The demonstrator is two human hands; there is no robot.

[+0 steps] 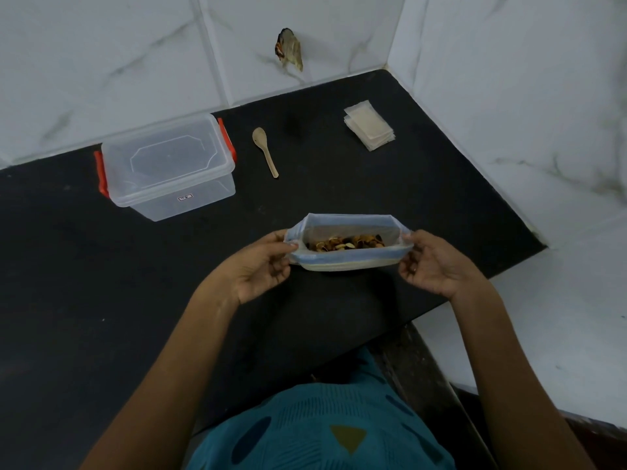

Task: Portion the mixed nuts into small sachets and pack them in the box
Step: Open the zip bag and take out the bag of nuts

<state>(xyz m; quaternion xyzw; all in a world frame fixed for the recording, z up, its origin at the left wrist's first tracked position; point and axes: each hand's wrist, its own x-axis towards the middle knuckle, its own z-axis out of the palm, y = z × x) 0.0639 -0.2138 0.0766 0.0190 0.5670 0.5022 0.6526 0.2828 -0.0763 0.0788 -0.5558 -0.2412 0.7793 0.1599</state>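
Observation:
A clear zip bag (346,261) with a blue seal strip is held wide open above the black counter, and mixed nuts (346,243) show inside it. My left hand (263,266) pinches the bag's left end and my right hand (429,262) pinches its right end. A clear plastic box (168,166) with red side clips stands at the back left with its lid on. A small wooden spoon (265,150) lies to the right of the box. A stack of small empty sachets (369,130) lies at the back right.
The black counter (101,283) is bounded by white marble-tiled walls at the back and right. A torn brownish scrap (290,50) sticks to the back wall. The counter's front right edge runs diagonally near my right arm.

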